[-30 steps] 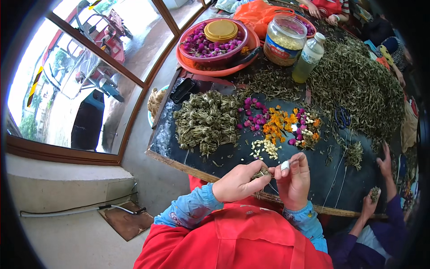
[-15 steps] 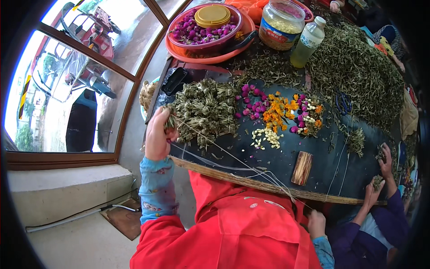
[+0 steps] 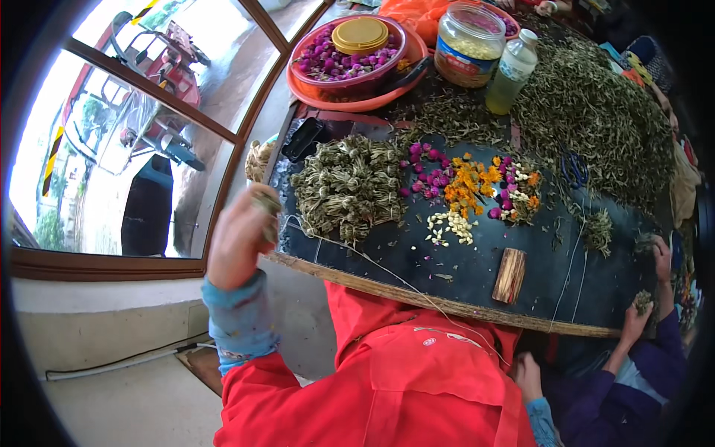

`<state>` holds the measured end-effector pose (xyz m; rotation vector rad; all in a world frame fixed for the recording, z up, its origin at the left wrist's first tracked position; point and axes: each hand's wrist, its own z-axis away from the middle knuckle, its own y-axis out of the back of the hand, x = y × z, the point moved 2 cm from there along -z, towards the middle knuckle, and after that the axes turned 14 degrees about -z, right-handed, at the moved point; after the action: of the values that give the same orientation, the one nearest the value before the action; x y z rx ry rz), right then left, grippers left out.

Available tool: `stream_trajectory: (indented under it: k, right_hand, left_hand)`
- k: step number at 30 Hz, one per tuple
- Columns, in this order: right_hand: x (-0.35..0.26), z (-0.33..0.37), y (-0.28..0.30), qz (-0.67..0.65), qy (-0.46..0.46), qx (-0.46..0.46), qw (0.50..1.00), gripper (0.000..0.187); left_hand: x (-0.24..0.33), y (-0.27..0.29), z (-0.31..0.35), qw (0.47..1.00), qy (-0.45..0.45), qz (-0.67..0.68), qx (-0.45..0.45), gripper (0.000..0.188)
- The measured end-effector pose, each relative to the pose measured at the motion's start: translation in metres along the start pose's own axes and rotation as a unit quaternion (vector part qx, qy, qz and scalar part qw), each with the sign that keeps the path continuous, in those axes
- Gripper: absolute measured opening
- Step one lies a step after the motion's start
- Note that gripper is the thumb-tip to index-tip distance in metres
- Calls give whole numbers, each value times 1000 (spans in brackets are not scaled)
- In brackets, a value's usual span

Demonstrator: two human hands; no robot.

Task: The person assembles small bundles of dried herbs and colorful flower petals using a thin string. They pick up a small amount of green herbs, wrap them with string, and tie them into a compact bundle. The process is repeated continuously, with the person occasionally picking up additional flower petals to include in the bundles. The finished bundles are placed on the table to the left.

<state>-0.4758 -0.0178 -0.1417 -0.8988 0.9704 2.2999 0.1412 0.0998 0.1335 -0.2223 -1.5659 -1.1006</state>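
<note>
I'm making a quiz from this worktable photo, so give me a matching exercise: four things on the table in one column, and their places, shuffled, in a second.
Things
1. yellow lid
2. small wooden block
3. blue scissors
4. clear bottle

Places
A. near the board's front edge, right of the white buds
B. on purple flowers in the pink bowl
C. standing beside the glass jar, at its right
D. flat on the dark board, by the big heap of green leaves

Pairs: 1-B, 2-A, 3-D, 4-C
</note>
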Motion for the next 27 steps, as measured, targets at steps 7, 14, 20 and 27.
stream_trajectory:
  k: [7,14,20,27]
  right_hand:
    - [-253,-28,-39,-331,310,-31,891,12]
    - [-357,-43,-97,-471,163,-252,830,9]
    - [-328,-30,-71,-235,334,-23,912,4]
    - [-215,-3,-15,-85,232,216,945,5]
  left_hand:
    - [47,-95,20,940,-213,-128,-232,27]
    - [61,-140,24,908,-312,-130,-248,28]
    - [31,-130,13,959,-139,-49,-244,26]
    - [-9,-124,-17,981,29,112,-156,28]
